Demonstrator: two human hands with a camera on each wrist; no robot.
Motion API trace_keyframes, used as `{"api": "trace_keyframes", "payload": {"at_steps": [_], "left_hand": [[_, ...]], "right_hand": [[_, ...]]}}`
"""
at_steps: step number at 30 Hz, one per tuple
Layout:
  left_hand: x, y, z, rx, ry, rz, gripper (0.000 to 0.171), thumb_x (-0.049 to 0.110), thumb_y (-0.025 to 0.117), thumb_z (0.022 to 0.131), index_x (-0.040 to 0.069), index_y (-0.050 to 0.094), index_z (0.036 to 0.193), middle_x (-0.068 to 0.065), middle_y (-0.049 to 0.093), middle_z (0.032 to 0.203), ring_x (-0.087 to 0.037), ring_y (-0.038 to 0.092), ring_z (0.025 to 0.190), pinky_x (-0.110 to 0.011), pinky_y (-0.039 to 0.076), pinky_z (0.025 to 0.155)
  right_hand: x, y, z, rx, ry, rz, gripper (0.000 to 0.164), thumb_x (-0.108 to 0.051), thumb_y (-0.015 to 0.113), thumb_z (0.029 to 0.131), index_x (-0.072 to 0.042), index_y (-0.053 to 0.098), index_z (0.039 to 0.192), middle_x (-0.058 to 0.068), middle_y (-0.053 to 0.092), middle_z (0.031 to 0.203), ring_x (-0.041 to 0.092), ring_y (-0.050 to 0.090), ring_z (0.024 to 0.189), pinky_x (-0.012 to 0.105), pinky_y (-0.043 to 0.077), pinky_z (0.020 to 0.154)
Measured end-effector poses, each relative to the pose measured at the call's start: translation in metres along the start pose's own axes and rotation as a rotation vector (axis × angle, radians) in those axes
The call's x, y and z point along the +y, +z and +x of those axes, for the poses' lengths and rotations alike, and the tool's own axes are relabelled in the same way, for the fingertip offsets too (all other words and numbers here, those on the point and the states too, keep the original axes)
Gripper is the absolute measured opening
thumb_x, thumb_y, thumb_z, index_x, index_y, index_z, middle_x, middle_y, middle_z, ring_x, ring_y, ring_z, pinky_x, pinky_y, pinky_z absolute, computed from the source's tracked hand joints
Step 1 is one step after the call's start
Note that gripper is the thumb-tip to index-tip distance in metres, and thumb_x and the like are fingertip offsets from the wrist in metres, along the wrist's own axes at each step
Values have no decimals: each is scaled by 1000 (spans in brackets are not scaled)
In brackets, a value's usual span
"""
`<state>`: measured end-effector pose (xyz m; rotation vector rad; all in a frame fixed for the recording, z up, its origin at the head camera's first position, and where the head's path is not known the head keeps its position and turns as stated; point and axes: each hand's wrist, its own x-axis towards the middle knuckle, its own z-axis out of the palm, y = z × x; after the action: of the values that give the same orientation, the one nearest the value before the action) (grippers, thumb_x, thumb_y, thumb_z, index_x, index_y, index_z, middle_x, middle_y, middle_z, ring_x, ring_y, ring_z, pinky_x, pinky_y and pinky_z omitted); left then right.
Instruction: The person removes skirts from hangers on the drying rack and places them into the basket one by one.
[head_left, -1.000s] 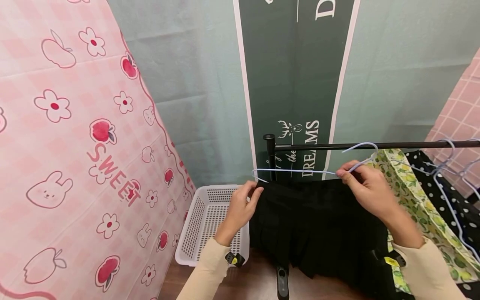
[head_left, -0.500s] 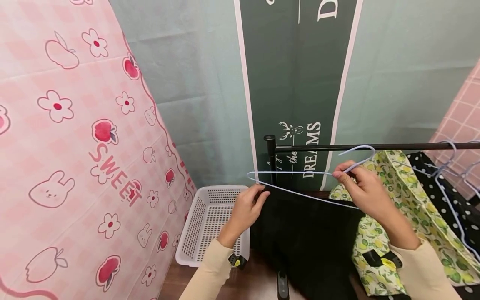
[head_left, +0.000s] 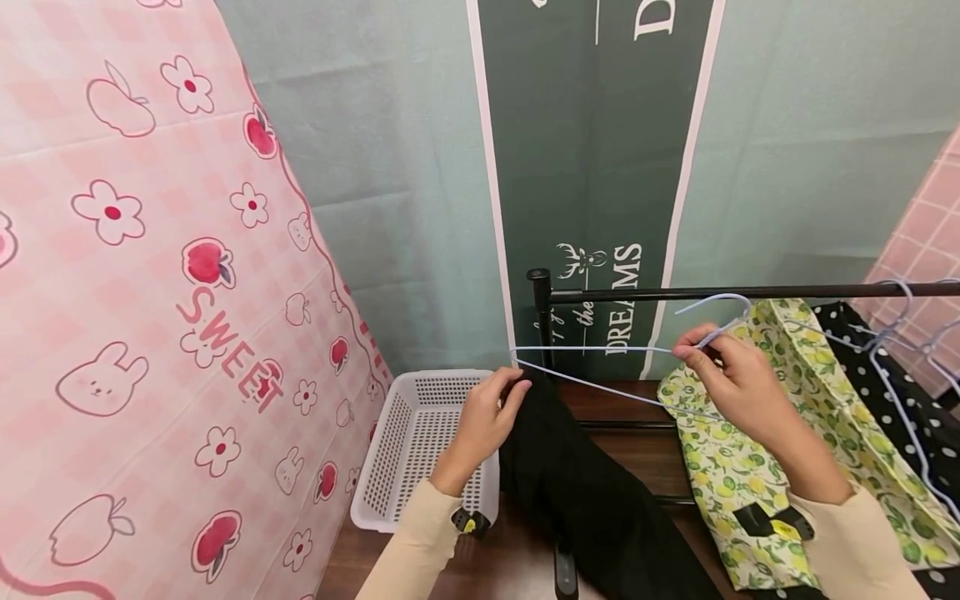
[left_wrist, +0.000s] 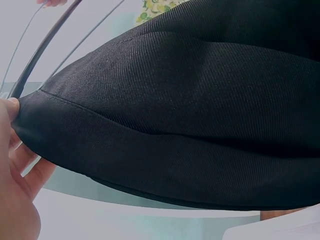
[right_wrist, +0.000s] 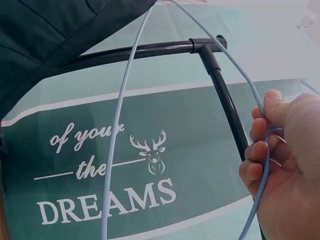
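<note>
My left hand (head_left: 483,421) pinches a black pleated skirt (head_left: 585,483) by one upper corner. The skirt hangs down in a narrow bunch toward the lower right. In the left wrist view its ribbed waistband (left_wrist: 175,100) stretches away from my thumb and fingers. With curled fingers, my right hand (head_left: 738,379) grips a thin light-blue wire hanger (head_left: 592,348) just below its hook. The hanger lies sideways, its far end right at the skirt's held corner. In the right wrist view the hanger's wire (right_wrist: 122,95) runs up to the dark cloth.
A black clothes rail (head_left: 630,295) runs behind the hands to the right. Lemon-print cloth (head_left: 742,467) and black polka-dot cloth (head_left: 911,408) hang there near more blue hangers (head_left: 896,408). A white perforated basket (head_left: 377,450) stands at the left, beside a pink printed curtain (head_left: 187,333).
The skirt's right side has dropped away from the right hand, so the skirt now hangs from the left hand alone. The hanger's lower bar has come into view.
</note>
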<state>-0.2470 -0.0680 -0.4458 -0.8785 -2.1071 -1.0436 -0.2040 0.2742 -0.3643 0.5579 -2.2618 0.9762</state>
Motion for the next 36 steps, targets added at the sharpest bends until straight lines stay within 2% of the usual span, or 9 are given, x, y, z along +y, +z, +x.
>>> {"api": "trace_keyframes", "payload": {"at_steps": [5, 15, 20, 26, 29, 33, 36], "left_hand": [[-1, -3, -1, -2, -6, -11, 11, 12, 67, 106, 6, 71, 114, -5, 71, 91, -14, 62, 77, -21, 51, 66], [2, -9, 1, 33, -4, -1, 9, 9, 68, 104, 6, 72, 112, -6, 72, 91, -14, 63, 77, -25, 53, 69], [3, -14, 4, 34, -3, -17, 8, 9, 68, 105, 6, 71, 111, -5, 71, 91, -15, 63, 77, -25, 53, 69], [2, -18, 6, 47, 22, -15, 6, 8, 67, 105, 6, 71, 110, -5, 69, 88, -14, 60, 74, -24, 51, 66], [2, -19, 8, 61, 33, -19, 6, 7, 67, 105, 5, 71, 109, -6, 68, 87, -15, 60, 74, -25, 51, 66], [5, -22, 11, 73, 35, -19, 6, 5, 68, 104, 3, 70, 109, -8, 67, 87, -16, 60, 74, -26, 50, 65], [7, -25, 13, 89, 42, -13, 6, 5, 68, 104, 3, 70, 109, -8, 67, 88, -16, 60, 75, -25, 51, 65]], "right_hand": [[3, -2, -3, 4, 13, -9, 7, -5, 66, 105, -8, 72, 109, -6, 59, 85, 3, 45, 70, 20, 37, 61], [10, -9, -10, 5, 30, -52, 9, -7, 66, 106, -6, 73, 110, -17, 59, 88, 2, 47, 67, 20, 36, 58], [13, -15, -13, 10, 47, -71, 8, -7, 66, 106, -7, 73, 109, -19, 62, 92, 1, 47, 67, 19, 36, 59], [19, -21, -17, 21, 40, -125, 9, -7, 66, 106, -4, 73, 111, -6, 65, 93, -1, 46, 69, 18, 35, 60], [21, -24, -19, 22, 54, -140, 11, -10, 66, 107, -4, 72, 113, -15, 63, 94, -2, 46, 71, 18, 36, 61], [21, -28, -21, 21, 68, -154, 14, -13, 65, 107, -4, 72, 115, -14, 62, 92, -2, 46, 71, 18, 36, 62], [21, -30, -21, 20, 67, -162, 14, -13, 65, 108, -3, 71, 114, 0, 65, 92, -2, 46, 71, 18, 36, 62]]}}
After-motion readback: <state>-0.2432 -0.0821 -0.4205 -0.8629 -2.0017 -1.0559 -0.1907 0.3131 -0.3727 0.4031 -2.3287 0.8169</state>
